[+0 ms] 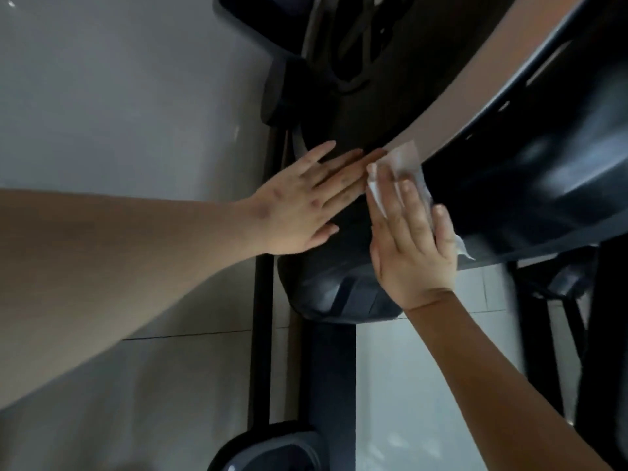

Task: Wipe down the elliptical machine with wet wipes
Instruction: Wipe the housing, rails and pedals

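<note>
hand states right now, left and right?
Left hand: open, fingers straight, resting flat on the elliptical's dark housing.
Right hand: open, straight fingers pressing a wet wipe against the housing.

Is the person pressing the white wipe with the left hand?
No, the wet wipe lies under the straight fingers of the right hand, while the left hand rests bare on the machine's dark housing.

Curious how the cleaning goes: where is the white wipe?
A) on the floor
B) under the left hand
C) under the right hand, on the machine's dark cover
C: the right hand presses the wipe against the dark cover with flat fingers; the left hand rests bare beside it.
</note>
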